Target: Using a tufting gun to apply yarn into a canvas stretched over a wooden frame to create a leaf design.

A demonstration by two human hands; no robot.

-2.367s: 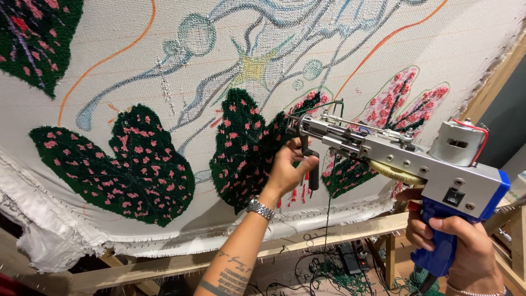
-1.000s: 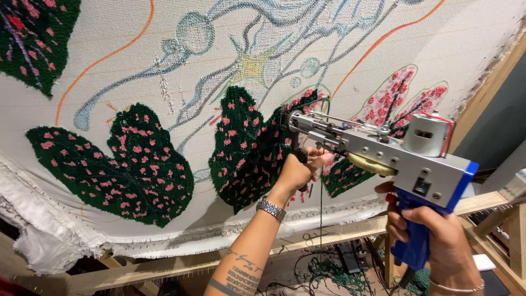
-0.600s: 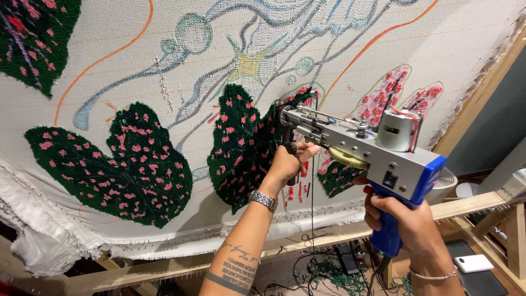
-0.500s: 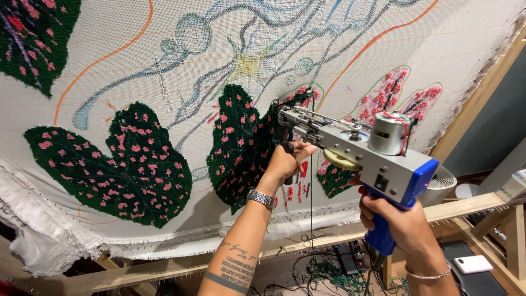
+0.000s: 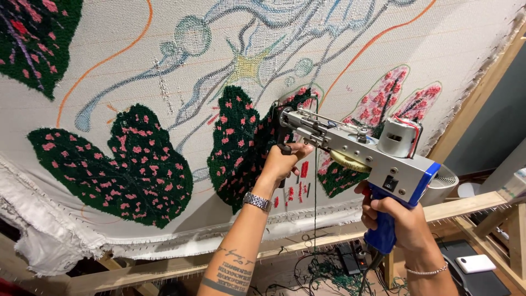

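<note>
My right hand [image 5: 402, 222] grips the blue pistol handle of a silver tufting gun [image 5: 361, 151]. My left hand [image 5: 282, 161] is closed around the gun's black front handle, a metal watch on that wrist. The gun's needle end touches the stretched white cloth [image 5: 137, 66] at the upper edge of a dark green tufted leaf with pink spots [image 5: 241, 145]. A dark yarn strand [image 5: 314, 219] hangs down from the gun.
Another green spotted leaf [image 5: 120, 164] lies to the left and pink outlined leaves [image 5: 383, 98] to the right. A wooden frame rail [image 5: 471, 205] runs below the cloth. Cables, yarn scraps and a white phone-like object [image 5: 475, 264] lie on the floor.
The gun and both hands have shifted left along the cloth, from the pink leaves toward the middle green leaf. Both grips are unchanged.
</note>
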